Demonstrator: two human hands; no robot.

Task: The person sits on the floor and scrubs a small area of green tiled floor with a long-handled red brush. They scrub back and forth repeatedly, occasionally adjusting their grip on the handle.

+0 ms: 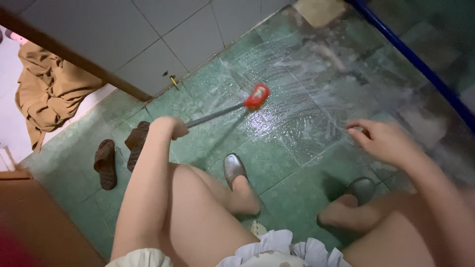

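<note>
My left hand [170, 127] is closed around the grey handle [213, 116] of a long brush. Its red head [256, 96] rests on the wet, soapy green tiled floor [292, 113] ahead of me. My right hand [381, 141] hovers over the floor at the right, fingers loosely spread and holding nothing. Below are my bare legs, with grey shoes on my left foot [234, 169] and right foot [360, 190].
A pair of brown slippers [106, 163] lies on the floor at the left, one partly behind my arm. A tan cloth [47, 91] hangs at the far left. A grey tiled wall [163, 34] stands behind; a blue pipe [420, 64] runs along the right.
</note>
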